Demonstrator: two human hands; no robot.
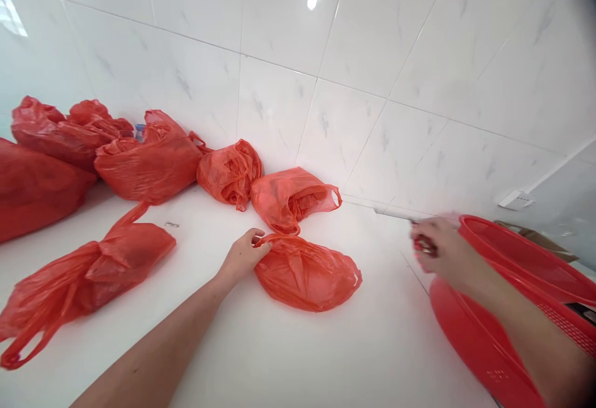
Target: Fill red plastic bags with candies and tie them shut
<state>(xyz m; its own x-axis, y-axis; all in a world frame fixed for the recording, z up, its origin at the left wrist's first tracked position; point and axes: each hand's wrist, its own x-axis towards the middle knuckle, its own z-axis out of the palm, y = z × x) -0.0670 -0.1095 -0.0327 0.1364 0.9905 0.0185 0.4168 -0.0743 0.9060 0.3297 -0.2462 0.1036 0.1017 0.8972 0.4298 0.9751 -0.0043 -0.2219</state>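
My left hand (246, 250) pinches the left edge of a thin red plastic bag (307, 274) that lies on the white table, its mouth partly spread and a handle loop at its right end. To the right, above the rim of a red plastic basket, my right hand (431, 243) is closed with its fingers curled round something small, reddish and shiny. Motion blurs that hand, so the kind of thing is unclear. Just behind the held bag another red plastic bag (288, 194) lies with its handle pointing right.
Red baskets (484, 346) crowd the right side, with brown cardboard (535, 237) behind. Filled red bags (149, 163) line the tiled wall (279, 97). A knotted red bag (107, 259) lies at front left on the white table (279, 358). A white socket (516, 200) is at right.
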